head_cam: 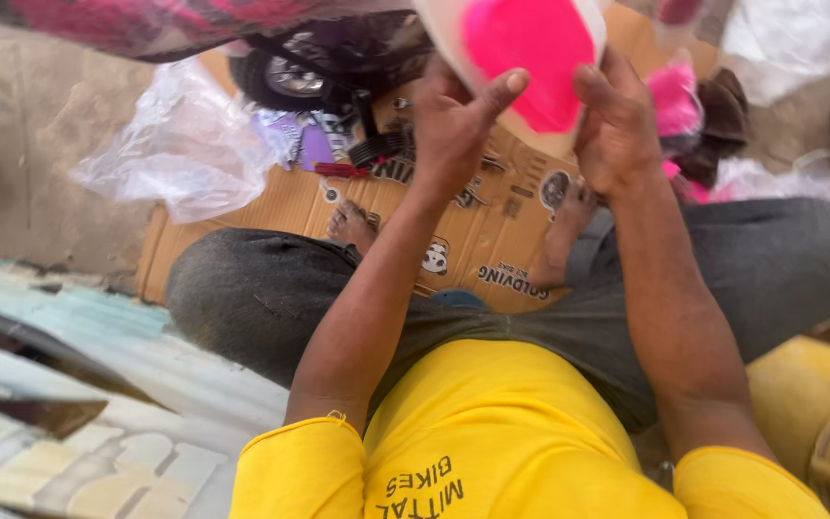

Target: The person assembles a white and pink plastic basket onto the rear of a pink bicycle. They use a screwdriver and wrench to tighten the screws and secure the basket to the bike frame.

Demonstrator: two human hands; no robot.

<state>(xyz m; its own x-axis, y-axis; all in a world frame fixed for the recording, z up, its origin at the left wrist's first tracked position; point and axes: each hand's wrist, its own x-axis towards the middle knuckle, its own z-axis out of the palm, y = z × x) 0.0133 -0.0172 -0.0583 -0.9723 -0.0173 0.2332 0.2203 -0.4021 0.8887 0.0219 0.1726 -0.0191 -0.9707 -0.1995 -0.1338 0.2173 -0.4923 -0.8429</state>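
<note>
Both hands [453, 130] [617, 125] grip a pink-and-white, perhaps plastic-wrapped, part [530, 58] above printed cardboard [492, 240]

Both bare arms reach up from the lower middle of the frame toward the top centre, forearms nearly parallel and slightly converging. The left arm rises from a yellow short sleeve at the lower left, elbow bent, wrist straight. The left hand [455, 120] sits just left of top centre, back toward the viewer, thumb stretched out to the right and fingers curled away out of sight in a grip. The right arm climbs from the lower right, forearm long and straight. The right hand [615, 125] is close beside the left, just apart from it, thumb pointing up and fingers wrapped away, also gripping.
</note>
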